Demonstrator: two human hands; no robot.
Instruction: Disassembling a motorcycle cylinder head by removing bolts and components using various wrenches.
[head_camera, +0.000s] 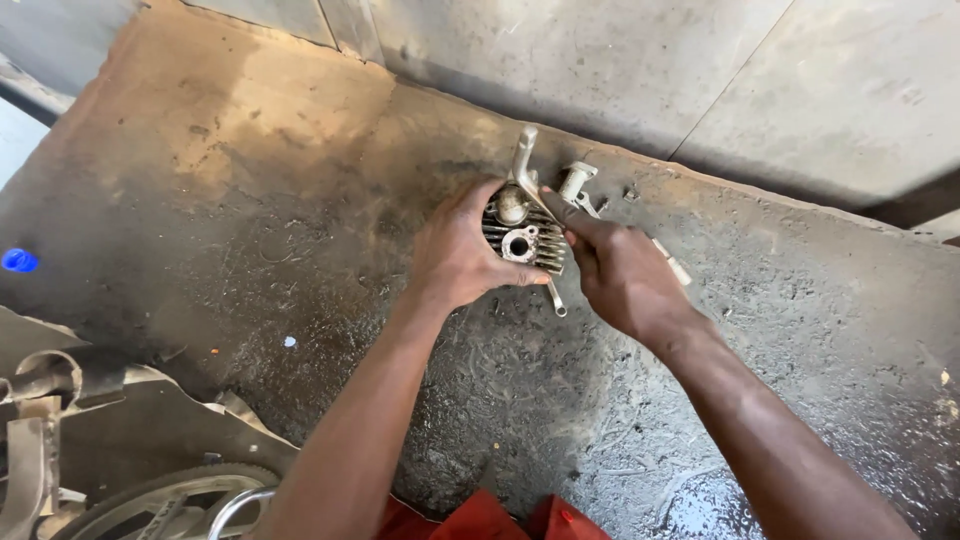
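A small finned metal engine part (522, 240), grey and dirty with a round port in its face, sits on a stained, oily workbench top (250, 200). My left hand (458, 255) wraps around its left side and holds it. My right hand (620, 272) grips a slim silver wrench (526, 165) that crosses the part from upper left to lower right, its lower end poking out below the part. A second light metal piece (577, 182) lies just behind the part.
A grey wall (620, 70) rises right behind the bench. At the lower left are a wheel rim with tyre (160, 500) and metal frame pieces (40, 400). Red cloth (480, 520) shows at the bottom edge. A small bolt (630, 192) lies near the wall.
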